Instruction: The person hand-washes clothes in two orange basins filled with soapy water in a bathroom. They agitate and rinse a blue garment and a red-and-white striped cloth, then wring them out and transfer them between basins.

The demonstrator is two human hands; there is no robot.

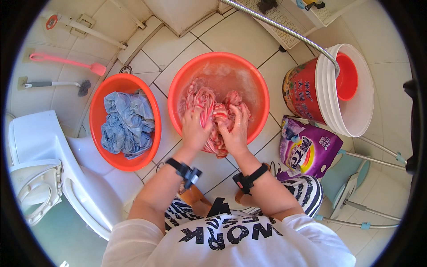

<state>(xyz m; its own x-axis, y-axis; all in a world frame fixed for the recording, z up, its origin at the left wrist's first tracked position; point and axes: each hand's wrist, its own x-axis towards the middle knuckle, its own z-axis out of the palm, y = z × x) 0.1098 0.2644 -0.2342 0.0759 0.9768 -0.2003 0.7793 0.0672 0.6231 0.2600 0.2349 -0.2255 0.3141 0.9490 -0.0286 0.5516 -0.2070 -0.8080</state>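
A wet red-and-white striped garment (220, 112) lies bunched in a red plastic basin (219, 57) with sudsy water along its far part. My left hand (195, 129) has its fingers curled round the folds on the left side. On the right side, my right hand (235, 132) grips another bunch of the same cloth, thumb toward the middle. The two hands are a short way apart, over the near half of the basin. Part of the garment hangs against the near rim. Whether it is a shirt or another piece cannot be made out.
Left of the basin stands an orange-red tub (158, 116) holding blue clothes (126, 122). A white toilet (71, 169) is further left. To the right are a large bucket (307, 86), a metal hose (293, 33), a purple detergent bag (307, 151) and a folding stool (344, 180).
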